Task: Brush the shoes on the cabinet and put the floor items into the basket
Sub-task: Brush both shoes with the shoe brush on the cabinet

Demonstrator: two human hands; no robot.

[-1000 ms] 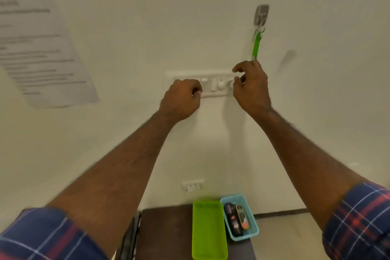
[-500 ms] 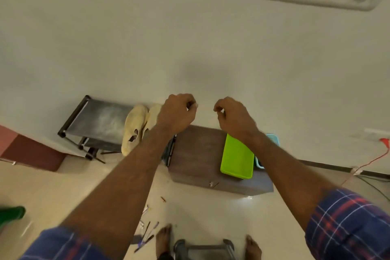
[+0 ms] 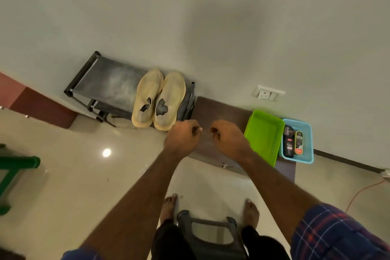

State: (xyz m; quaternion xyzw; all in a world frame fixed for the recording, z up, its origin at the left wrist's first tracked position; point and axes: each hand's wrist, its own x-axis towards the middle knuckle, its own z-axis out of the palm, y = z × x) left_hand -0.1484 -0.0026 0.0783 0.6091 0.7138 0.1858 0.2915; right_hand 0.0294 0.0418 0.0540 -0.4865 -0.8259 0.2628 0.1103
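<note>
A pair of pale yellow shoes (image 3: 158,99) stands side by side on the right end of a black rack (image 3: 105,84) against the wall. Right of it is a low brown cabinet (image 3: 219,110) carrying an empty green basket (image 3: 263,135) and a blue basket (image 3: 307,131) that holds dark polish bottles (image 3: 289,141). My left hand (image 3: 182,137) and my right hand (image 3: 229,138) hover close together over the cabinet's left part, fingers curled, holding nothing. My arms hide part of the floor in front of the cabinet.
A dark stool (image 3: 207,230) stands between my bare feet on the tiled floor. Green furniture (image 3: 12,167) sits at the left edge. A wall socket (image 3: 268,93) is above the cabinet, and an orange cable (image 3: 363,192) runs along the floor at right.
My view has swung down from the wall switch panel to the floor. Both hands have dropped from the switch panel to above the cabinet, still curled.
</note>
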